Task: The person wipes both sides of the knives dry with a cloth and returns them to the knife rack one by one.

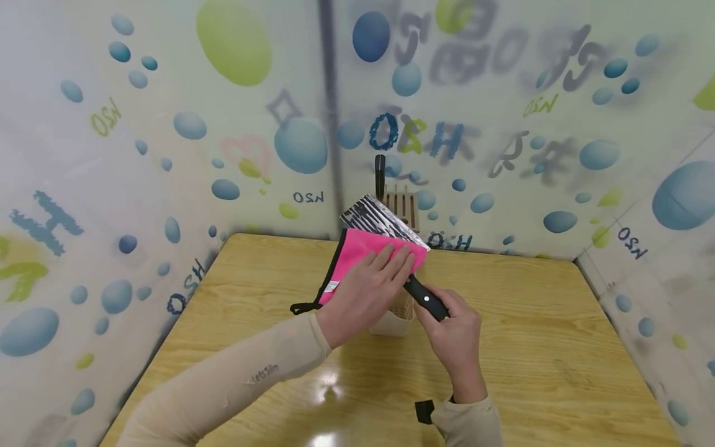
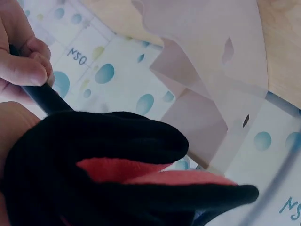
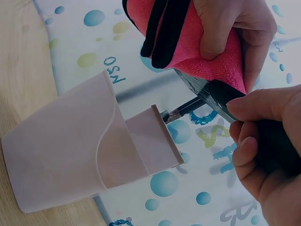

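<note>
Pink cloth (image 1: 357,248): folded over the broad blade; edged in black, with a loop at lower left.
Left hand (image 1: 365,292): pinches cloth and blade together — fingers laid along the top, thumb on the opposite face; nearer the blade than the right one.
Broad knife (image 1: 377,216): held up off the tabletop (image 1: 530,323) between both hands; long axis slants from far left (blade) to near right (handle); lies beyond and under the left fingers, far-left of the right grip.
Second knife (image 1: 380,177): black handle up, apparently slotted in the holder, just beyond the blade.
Beige holder (image 1: 391,326): stands on the tabletop, below the broad knife — partly hidden by it from above; contact between them, cannot tell.
Right hand (image 1: 455,329): grasps the black handle (image 1: 427,299), thumb and fingers wrapped round; well apart from the blade's far end.
</note>
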### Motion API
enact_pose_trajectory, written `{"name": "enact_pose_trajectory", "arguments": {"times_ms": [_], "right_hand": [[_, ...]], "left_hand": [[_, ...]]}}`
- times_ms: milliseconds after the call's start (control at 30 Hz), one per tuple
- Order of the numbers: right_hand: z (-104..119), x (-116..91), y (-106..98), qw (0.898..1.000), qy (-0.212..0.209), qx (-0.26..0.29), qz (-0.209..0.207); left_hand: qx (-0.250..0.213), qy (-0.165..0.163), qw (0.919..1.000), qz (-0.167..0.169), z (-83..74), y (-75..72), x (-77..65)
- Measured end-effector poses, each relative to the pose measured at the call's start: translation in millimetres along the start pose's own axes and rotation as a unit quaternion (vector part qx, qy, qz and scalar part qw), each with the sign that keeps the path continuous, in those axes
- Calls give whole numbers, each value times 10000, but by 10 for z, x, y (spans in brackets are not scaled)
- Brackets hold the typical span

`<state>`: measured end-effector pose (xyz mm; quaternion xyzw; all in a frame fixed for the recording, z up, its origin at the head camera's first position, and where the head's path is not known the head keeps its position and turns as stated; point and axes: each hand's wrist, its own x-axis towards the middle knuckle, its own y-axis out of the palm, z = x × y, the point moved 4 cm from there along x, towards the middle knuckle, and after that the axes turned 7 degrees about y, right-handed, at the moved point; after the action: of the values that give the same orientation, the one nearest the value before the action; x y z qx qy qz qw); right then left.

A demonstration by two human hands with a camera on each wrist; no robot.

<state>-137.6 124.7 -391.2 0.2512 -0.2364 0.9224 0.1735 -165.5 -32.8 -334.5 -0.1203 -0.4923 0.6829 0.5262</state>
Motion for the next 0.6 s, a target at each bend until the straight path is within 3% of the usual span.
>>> {"name": "enact_pose_trajectory", "arguments": {"times_ms": [267,600], "right_hand": [[20,10,37,9994,308,-124,125],[14,28,68,9980,545,-95,313]], "left_hand": [[-12,-29,9999,167,-55,-5,-71],[-61,221,9996,-162,-211,-24,-134]]}}
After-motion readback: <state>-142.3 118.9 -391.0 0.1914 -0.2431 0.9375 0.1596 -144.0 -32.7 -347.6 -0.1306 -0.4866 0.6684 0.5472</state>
